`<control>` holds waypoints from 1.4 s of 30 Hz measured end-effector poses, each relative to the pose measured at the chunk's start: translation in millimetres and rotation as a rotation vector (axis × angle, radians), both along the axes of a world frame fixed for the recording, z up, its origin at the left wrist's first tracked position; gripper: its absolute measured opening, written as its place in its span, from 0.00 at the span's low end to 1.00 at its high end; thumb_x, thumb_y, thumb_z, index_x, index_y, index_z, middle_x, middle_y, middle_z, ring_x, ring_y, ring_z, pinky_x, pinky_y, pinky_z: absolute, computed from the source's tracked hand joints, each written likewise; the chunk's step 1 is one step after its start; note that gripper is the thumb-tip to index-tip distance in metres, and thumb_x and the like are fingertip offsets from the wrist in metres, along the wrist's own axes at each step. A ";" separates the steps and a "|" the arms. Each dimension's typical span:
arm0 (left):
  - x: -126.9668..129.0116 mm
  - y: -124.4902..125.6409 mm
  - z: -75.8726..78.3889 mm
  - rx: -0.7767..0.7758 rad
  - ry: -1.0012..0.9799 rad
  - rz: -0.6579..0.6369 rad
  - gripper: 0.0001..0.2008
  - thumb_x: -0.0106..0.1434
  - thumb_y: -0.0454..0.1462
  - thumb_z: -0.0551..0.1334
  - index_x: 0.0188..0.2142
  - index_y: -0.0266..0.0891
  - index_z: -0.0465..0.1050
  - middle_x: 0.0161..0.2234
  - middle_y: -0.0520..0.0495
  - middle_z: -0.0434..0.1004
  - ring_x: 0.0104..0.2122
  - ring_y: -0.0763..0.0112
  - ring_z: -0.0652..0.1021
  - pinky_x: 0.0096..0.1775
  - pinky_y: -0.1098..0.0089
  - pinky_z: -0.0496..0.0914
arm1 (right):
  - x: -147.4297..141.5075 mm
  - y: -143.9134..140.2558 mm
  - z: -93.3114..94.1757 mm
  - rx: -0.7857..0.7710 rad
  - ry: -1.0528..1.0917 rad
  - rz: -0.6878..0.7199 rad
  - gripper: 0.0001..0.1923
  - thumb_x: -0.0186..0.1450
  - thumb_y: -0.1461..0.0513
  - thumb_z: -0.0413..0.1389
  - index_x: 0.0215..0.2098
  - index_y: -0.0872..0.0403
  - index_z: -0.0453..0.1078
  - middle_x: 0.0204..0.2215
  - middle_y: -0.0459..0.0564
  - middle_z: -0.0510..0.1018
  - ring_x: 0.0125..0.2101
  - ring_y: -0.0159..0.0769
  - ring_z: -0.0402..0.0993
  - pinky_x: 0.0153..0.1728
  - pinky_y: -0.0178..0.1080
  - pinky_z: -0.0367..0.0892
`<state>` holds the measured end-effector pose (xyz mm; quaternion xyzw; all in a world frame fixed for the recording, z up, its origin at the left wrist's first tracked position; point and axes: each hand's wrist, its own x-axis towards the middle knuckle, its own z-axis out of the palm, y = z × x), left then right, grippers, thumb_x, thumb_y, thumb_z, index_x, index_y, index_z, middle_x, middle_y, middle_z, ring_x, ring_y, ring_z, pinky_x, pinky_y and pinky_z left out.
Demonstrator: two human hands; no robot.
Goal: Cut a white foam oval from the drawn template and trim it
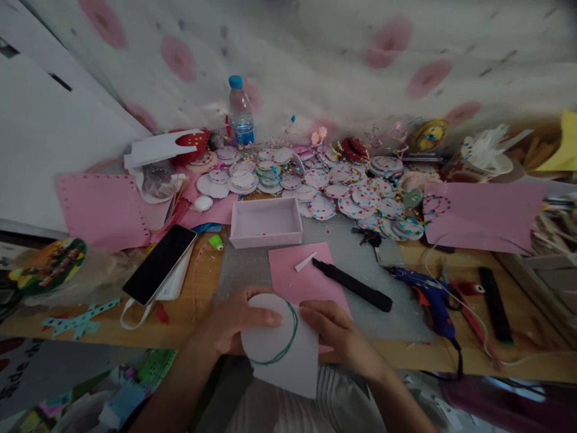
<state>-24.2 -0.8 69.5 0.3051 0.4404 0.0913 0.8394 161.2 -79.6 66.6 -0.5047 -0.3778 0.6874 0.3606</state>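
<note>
The table point(202, 282) is full of craft bits, and near its front edge the left hand point(234, 325) presses a white disc point(265, 331) flat on white paper point(293, 367) while the right hand point(333, 331) pinches the paper's edge, fingers together. To do it well, I think the disc must stay flat and not slip inside the green ring point(291, 337). No words can be read; the water bottle point(240, 114) label is too blurry.

Head camera looks forward and down, close over the desk point(451, 355).

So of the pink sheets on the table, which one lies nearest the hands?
The small pink sheet just beyond the hands, with the black pen lying at its edge. The other two lie farther off, at the table's left and right sides.
</note>
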 end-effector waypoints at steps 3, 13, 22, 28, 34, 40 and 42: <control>-0.2 12.5 5.9 0.041 0.066 -0.137 0.17 0.39 0.40 0.74 0.29 0.35 0.77 0.23 0.51 0.75 0.22 0.75 0.72 0.25 0.76 0.65 | 0.4 3.8 2.6 0.024 -0.018 0.124 0.24 0.65 0.46 0.49 0.21 0.52 0.54 0.21 0.39 0.52 0.22 0.27 0.48 0.22 0.32 0.49; 4.6 10.9 7.0 0.034 0.111 -0.303 0.24 0.39 0.46 0.75 0.34 0.36 0.76 0.23 0.53 0.75 0.19 0.77 0.71 0.20 0.77 0.63 | -11.1 -2.3 -23.4 -0.177 0.273 -0.079 0.23 0.60 0.44 0.55 0.22 0.52 0.56 0.17 0.37 0.52 0.17 0.24 0.45 0.17 0.30 0.45; 6.9 -4.1 -16.8 -0.054 -0.177 -0.090 0.21 0.35 0.43 0.77 0.26 0.34 0.76 0.20 0.53 0.73 0.19 0.77 0.71 0.24 0.76 0.65 | -27.8 -8.5 -32.2 -0.253 0.659 -0.225 0.27 0.59 0.43 0.56 0.17 0.51 0.52 0.11 0.35 0.47 0.14 0.24 0.37 0.15 0.31 0.42; 7.2 -0.8 -18.8 0.043 -0.081 0.070 0.19 0.37 0.42 0.77 0.27 0.34 0.77 0.21 0.53 0.74 0.20 0.78 0.71 0.23 0.78 0.62 | -6.7 -9.6 -23.2 0.029 0.224 -0.323 0.25 0.64 0.44 0.49 0.20 0.51 0.59 0.15 0.39 0.54 0.15 0.27 0.47 0.17 0.32 0.48; -19.8 5.6 -28.3 0.148 0.132 0.329 0.21 0.41 0.45 0.75 0.33 0.36 0.78 0.26 0.49 0.78 0.23 0.72 0.74 0.25 0.76 0.66 | 82.9 -13.3 -34.0 0.328 -0.863 -0.335 0.18 0.69 0.50 0.47 0.40 0.53 0.71 0.26 0.47 0.71 0.28 0.36 0.68 0.31 0.36 0.61; -46.6 -3.6 -43.4 0.200 0.229 0.471 0.24 0.44 0.43 0.74 0.40 0.36 0.77 0.37 0.44 0.81 0.32 0.65 0.78 0.32 0.72 0.71 | 107.0 0.3 -50.1 0.588 -1.453 -0.329 0.22 0.69 0.53 0.45 0.51 0.59 0.67 0.43 0.62 0.71 0.45 0.50 0.68 0.46 0.50 0.63; -49.4 -6.3 -45.2 0.264 0.260 0.496 0.25 0.45 0.44 0.73 0.42 0.36 0.77 0.39 0.43 0.81 0.34 0.63 0.79 0.33 0.71 0.72 | 97.2 2.3 -53.8 0.640 -1.469 -0.296 0.21 0.68 0.54 0.47 0.52 0.58 0.66 0.45 0.62 0.70 0.46 0.50 0.67 0.46 0.50 0.63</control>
